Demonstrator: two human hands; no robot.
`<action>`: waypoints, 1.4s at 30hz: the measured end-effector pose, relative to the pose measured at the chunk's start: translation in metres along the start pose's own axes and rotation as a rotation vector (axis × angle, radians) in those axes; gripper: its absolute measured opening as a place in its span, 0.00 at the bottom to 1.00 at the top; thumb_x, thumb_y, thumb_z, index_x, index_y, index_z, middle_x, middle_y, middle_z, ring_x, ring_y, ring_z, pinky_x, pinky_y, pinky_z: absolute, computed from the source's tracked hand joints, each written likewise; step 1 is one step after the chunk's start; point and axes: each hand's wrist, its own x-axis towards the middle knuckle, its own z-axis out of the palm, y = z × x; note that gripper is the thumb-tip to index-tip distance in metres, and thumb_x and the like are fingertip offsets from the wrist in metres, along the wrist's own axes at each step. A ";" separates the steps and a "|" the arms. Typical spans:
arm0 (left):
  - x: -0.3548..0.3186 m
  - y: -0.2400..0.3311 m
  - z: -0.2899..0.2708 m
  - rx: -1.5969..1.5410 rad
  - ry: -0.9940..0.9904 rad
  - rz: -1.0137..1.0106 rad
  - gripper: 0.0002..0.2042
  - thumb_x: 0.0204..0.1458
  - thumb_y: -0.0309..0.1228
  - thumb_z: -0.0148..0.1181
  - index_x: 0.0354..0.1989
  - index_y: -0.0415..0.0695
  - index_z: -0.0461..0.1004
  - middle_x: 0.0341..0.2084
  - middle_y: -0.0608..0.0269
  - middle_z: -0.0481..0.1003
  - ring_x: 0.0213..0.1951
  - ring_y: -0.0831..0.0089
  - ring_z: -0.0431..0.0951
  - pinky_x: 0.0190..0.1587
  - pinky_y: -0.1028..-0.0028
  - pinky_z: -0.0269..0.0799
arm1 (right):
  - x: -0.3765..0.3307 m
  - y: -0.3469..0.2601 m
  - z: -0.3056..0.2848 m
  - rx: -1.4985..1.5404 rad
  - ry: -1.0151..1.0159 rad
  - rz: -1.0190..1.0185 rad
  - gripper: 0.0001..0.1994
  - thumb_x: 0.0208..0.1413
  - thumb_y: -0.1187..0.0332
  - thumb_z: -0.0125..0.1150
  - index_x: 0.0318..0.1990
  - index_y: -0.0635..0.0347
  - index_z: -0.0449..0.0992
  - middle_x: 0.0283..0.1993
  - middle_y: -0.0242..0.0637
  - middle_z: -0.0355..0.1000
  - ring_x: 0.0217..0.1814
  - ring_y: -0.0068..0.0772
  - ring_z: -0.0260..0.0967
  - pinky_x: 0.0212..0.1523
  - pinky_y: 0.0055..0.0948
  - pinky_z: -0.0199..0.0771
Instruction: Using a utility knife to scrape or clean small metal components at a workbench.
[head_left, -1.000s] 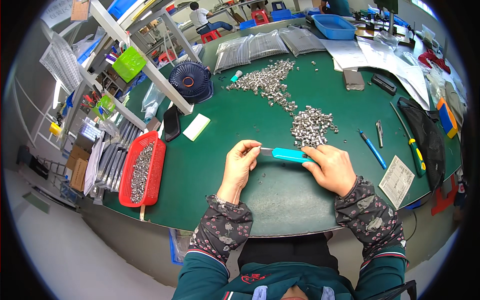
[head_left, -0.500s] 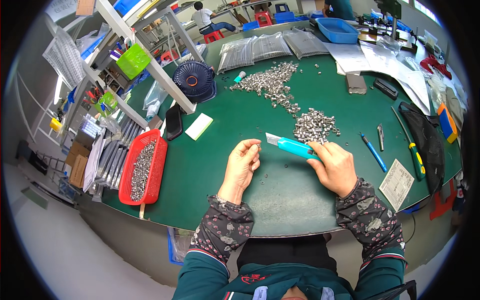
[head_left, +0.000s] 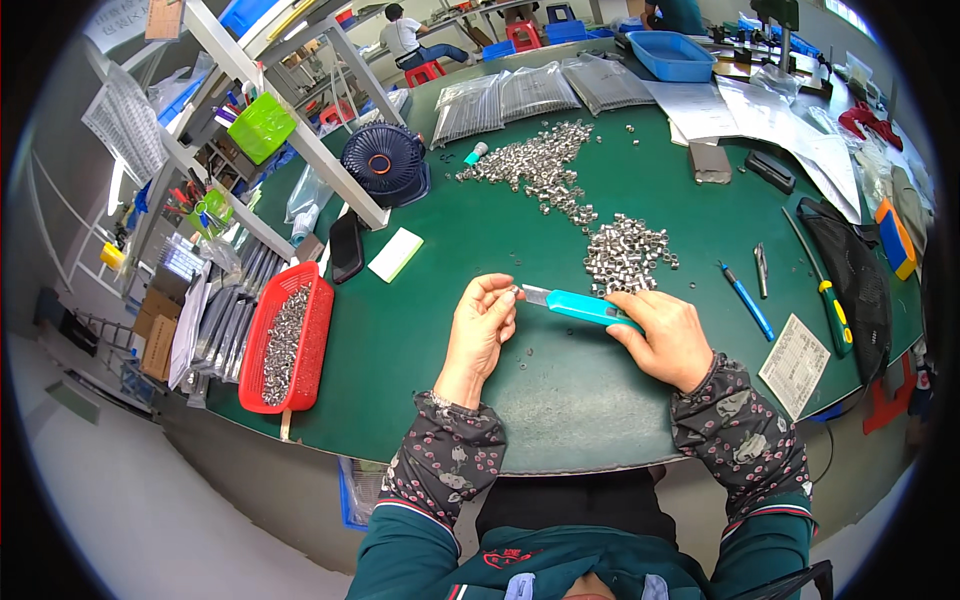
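Observation:
My right hand point(head_left: 662, 338) is wrapped round a turquoise utility knife point(head_left: 582, 307), its blade pointing left. The blade tip meets a small metal ring point(head_left: 516, 290) pinched between the thumb and forefinger of my left hand point(head_left: 484, 322). Fingers cover most of that ring. Just beyond the knife lies a pile of short shiny metal rings point(head_left: 628, 256), with a larger spread of similar pieces point(head_left: 535, 165) farther back. A few tiny dark bits point(head_left: 523, 366) dot the green mat below the blade.
A red basket point(head_left: 318, 335) of small metal parts stands at the left, near a phone point(head_left: 346, 246), a white pad point(head_left: 397, 254) and a fan point(head_left: 385, 163). On the right lie a blue pen point(head_left: 746, 302), a screwdriver point(head_left: 833, 318) and a paper card point(head_left: 794, 367). Bagged tubes point(head_left: 538, 92) lie behind.
The knife has moved left and slightly down, bringing its blade from just beside my left fingertips onto the small ring. My left hand keeps its pinch in nearly the same place.

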 end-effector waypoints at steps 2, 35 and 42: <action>0.000 -0.001 -0.003 0.017 -0.005 0.024 0.09 0.54 0.23 0.52 0.43 0.40 0.68 0.31 0.64 0.72 0.22 0.86 0.63 0.19 0.87 0.58 | 0.000 0.001 0.000 0.033 -0.021 0.013 0.14 0.46 0.65 0.61 0.41 0.58 0.71 0.28 0.39 0.68 0.30 0.43 0.68 0.29 0.38 0.67; -0.001 0.002 -0.010 -0.152 -0.005 -0.129 0.05 0.53 0.24 0.52 0.37 0.40 0.70 0.29 0.63 0.70 0.23 0.81 0.64 0.19 0.84 0.58 | 0.008 -0.006 -0.005 -0.344 0.179 -0.119 0.19 0.36 0.70 0.65 0.41 0.57 0.71 0.26 0.32 0.63 0.31 0.33 0.64 0.28 0.31 0.65; 0.000 0.002 -0.001 -0.447 -0.004 -0.238 0.10 0.57 0.35 0.48 0.34 0.40 0.68 0.27 0.61 0.66 0.23 0.76 0.63 0.17 0.81 0.57 | 0.007 -0.001 -0.007 -0.300 0.195 -0.097 0.19 0.36 0.71 0.65 0.41 0.56 0.72 0.26 0.32 0.63 0.30 0.32 0.64 0.28 0.31 0.65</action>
